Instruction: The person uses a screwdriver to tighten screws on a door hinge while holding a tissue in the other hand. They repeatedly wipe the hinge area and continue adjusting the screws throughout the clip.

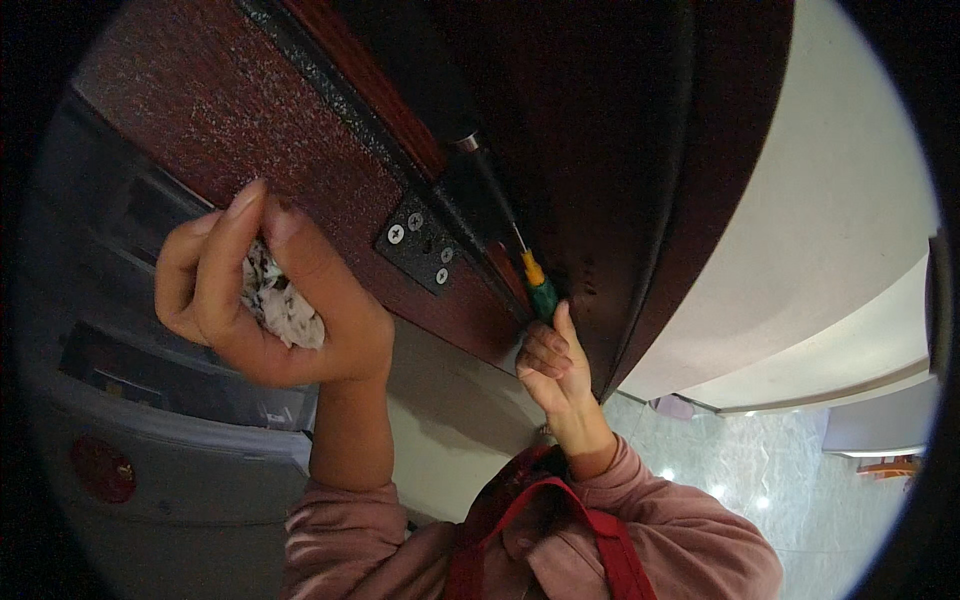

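My left hand [338, 322] is raised in front of the dark red door frame, its fingers curled round a crumpled white tissue [287, 312] with dark smudges. Thumb and index fingertip press together; whether something small sits between them I cannot make out. Lower and to the right, my right hand [556, 368] grips a screwdriver [540, 290] with a green and yellow handle. Its thin shaft points up toward a black hinge part [473, 195] in the gap at the door's edge; its tip is hard to make out. A dark hinge plate [418, 240] with several silver cross-head screws sits between the hands.
The dark red door panel [640, 150] rises on the right, beside a pale curved wall [840, 200]. Grey panelled furniture or a door [180, 390] stands at the left. Shiny tiled floor [760, 480] shows at lower right. Red straps [610, 545] cross my chest.
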### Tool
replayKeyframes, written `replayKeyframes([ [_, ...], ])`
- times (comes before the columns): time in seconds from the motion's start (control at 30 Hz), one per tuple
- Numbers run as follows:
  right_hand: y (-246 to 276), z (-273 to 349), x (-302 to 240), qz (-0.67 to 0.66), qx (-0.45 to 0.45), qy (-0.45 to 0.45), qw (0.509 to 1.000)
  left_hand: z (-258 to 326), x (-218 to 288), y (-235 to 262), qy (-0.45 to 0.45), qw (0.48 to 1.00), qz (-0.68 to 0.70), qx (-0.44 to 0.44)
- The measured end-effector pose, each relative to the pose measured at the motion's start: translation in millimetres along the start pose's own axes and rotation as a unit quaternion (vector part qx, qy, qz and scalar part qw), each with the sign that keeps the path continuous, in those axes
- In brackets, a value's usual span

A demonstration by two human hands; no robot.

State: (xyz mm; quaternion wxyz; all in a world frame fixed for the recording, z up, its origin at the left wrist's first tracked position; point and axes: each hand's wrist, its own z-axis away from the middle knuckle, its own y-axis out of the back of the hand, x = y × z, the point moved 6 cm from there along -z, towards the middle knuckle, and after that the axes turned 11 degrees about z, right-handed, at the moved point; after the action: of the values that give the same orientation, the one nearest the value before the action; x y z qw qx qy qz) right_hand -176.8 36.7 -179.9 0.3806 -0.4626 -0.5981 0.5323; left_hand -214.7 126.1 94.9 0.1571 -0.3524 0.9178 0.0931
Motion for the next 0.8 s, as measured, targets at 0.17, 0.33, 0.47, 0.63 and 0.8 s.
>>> replayKeyframes([
  [0.17,2,-1,-1,0.101,-0.020,0.043,0.994,3,0,2,-0.004,1.000,-0.015,-0.004],
  [0.33,9,-1,1,0.029,-0.043,-0.001,0.999,9,-7,1,-0.006,1.000,0.013,0.005],
  [0.47,17,-2,-1,0.054,-0.097,-0.006,0.994,6,-7,2,-0.019,1.000,-0.011,-0.007],
  [0.63,30,-2,5,-0.031,-0.120,-0.056,0.991,11,-3,4,-0.008,1.000,-0.009,-0.011],
  [0.8,13,-4,4,-0.126,-0.232,-0.157,0.952,18,-5,8,0.002,1.000,-0.005,-0.012],
])
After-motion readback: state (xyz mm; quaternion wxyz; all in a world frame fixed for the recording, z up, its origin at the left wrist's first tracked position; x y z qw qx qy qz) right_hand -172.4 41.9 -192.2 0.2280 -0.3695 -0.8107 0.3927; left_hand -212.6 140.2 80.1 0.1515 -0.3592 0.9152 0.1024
